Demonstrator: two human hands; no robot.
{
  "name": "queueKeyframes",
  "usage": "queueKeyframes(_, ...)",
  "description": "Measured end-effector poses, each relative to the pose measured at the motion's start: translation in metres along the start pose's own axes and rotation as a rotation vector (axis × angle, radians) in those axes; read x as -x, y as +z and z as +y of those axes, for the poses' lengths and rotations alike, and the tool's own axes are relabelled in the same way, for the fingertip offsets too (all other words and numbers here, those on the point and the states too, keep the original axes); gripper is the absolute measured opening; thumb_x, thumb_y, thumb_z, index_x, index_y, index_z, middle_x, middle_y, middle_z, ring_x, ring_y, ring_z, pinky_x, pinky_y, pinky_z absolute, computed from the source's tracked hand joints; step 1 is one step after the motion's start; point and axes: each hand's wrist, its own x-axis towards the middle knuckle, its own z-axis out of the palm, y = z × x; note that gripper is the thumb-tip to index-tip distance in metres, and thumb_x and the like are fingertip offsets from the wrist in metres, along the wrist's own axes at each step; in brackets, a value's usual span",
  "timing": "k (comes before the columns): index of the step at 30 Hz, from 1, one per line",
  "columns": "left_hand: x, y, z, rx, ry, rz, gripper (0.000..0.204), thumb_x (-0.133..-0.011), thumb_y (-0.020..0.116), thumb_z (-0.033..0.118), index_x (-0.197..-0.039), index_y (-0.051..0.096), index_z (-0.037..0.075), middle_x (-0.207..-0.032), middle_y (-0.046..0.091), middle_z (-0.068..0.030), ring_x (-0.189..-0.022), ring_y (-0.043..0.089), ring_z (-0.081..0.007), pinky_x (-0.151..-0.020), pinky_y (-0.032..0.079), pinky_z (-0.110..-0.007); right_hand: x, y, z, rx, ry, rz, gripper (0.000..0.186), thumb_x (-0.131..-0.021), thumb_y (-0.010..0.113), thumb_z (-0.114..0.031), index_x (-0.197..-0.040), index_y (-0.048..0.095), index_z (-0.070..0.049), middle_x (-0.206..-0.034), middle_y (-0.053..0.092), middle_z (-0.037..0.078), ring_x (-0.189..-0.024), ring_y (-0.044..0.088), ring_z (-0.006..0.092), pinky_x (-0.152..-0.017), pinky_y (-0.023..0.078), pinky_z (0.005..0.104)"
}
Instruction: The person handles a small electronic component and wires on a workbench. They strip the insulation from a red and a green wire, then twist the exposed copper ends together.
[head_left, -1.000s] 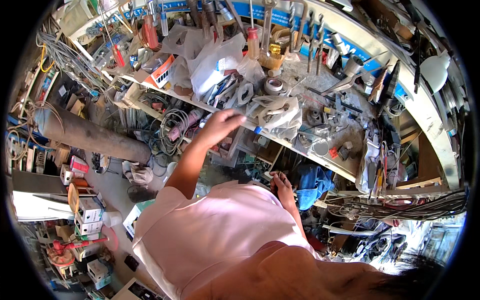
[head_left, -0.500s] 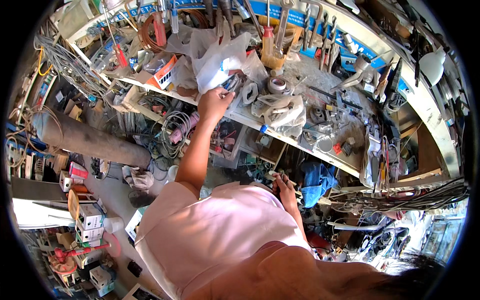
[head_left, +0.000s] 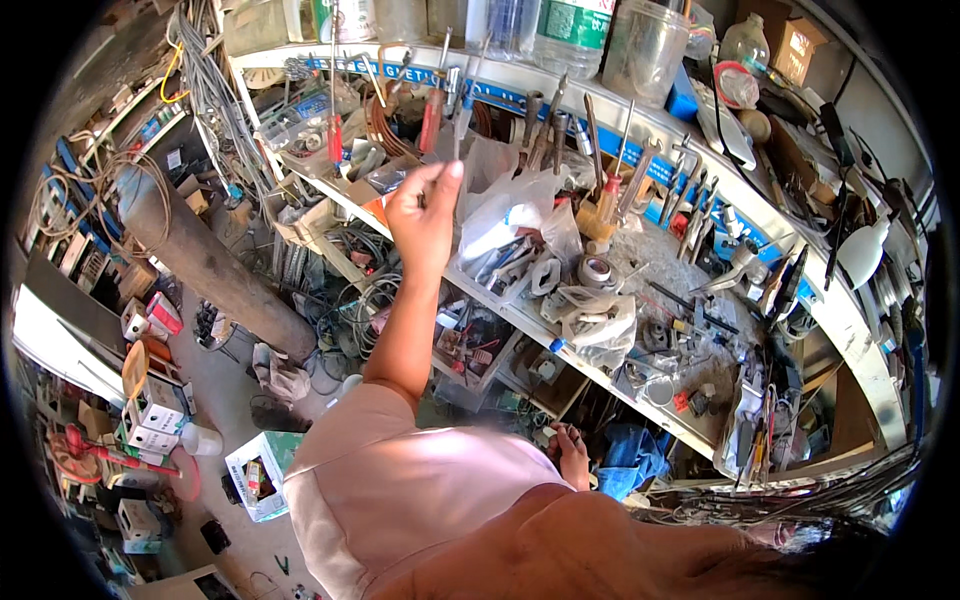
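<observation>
My left hand (head_left: pixel 422 215) is raised in front of the tool rail, fingers curled and thumb up. Its thumb tip meets the lower end of a blue-handled screwdriver (head_left: pixel 464 108) hanging on the rail; I cannot tell whether they touch or what the fingers hold. Just left hangs a red-handled screwdriver (head_left: pixel 432 118). Below and right of this hand, a clear plastic bag (head_left: pixel 505 215) lies among metal tools on the bench. My right hand (head_left: pixel 572 452) is low by my body, fingers closed around something small and partly hidden.
Drill bits (head_left: pixel 690 215) and a wrench (head_left: pixel 637 180) hang along the rail. A roll of tape (head_left: pixel 594 270) lies on the cluttered bench (head_left: pixel 680 430). Blue cloth (head_left: pixel 632 460) is near my right hand. A large cylinder (head_left: pixel 215 265) slants across the left side; an open box (head_left: pixel 265 475) stands on the floor.
My left hand has risen from the plastic bag to the hanging screwdrivers. The view has tilted up, bringing jars and bottles above the rail into sight. My right hand stays low.
</observation>
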Motion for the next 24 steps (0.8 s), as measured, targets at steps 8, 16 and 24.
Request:
queueKeyframes(8, -0.080, -0.013, -0.003, -0.096, 0.126, 0.172, 0.020, -0.083, 0.072, 0.018, -0.089, 0.069, -0.002, -0.074, 0.061, 0.0026, -0.068, 0.049, -0.0031, -0.064, 0.040, -0.019, -0.012, -0.007, 0.003, -0.040, 0.002, -0.031, 0.018, -0.097, 0.047, -0.021, -0.101, 0.055, -0.005, -0.067, 0.044, -0.004, -0.056, 0.039, 0.0058, -0.050, 0.031, 0.0214)
queueKeyframes(16, -0.104, -0.008, -0.021, -0.361, 0.249, 0.147, 0.020, -0.081, 0.073, 0.022, -0.086, 0.071, 0.003, -0.053, 0.048, 0.0073, -0.051, 0.037, -0.0013, -0.046, 0.029, -0.021, -0.016, -0.006, 0.004, -0.031, -0.002, -0.015, 0.017, -0.097, 0.049, -0.019, -0.101, 0.056, -0.005, -0.066, 0.045, -0.004, -0.055, 0.039, 0.0056, -0.050, 0.031, 0.0209)
queueKeyframes(24, -0.116, 0.003, -0.023, -0.347, 0.355, 0.132, 0.020, -0.082, 0.071, 0.023, -0.088, 0.072, 0.004, -0.065, 0.065, -0.0017, -0.059, 0.053, -0.0054, -0.057, 0.043, -0.024, -0.010, -0.004, 0.000, 0.059, -0.049, 0.005, 0.020, -0.097, 0.048, -0.022, -0.100, 0.057, -0.005, -0.066, 0.046, -0.002, -0.056, 0.041, 0.0068, -0.052, 0.033, 0.0220)
